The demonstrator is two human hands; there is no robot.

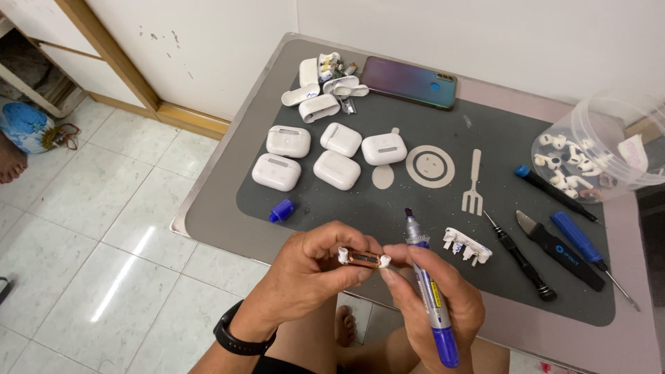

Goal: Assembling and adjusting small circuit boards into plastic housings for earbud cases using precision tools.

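- The small copper-coloured cell [363,259] sits between my two hands above the near edge of the grey mat [415,201], white bits showing at both of its ends.
- My left hand [315,270] pinches it — thumb on top, fingertips beneath, closed snugly around its left end.
- My right hand [433,291] touches its right end with thumb and forefinger, while the other fingers curl around a blue and silver marker pen [429,284], tip pointing up.
- I judge the cell light and stiff, its foil skin smooth and easy to dent; best held by the sides, gently, not by the white ends.
- Just beside my right hand lies a white rack of earbud stems [467,246].
- Further out: five closed white earbud cases [336,170], a blue cap [282,210], and opened case shells [320,97] near a phone [410,82].
- To the right — screwdrivers [519,253], a pry tool [557,249], and a clear tub of earbuds [603,149].
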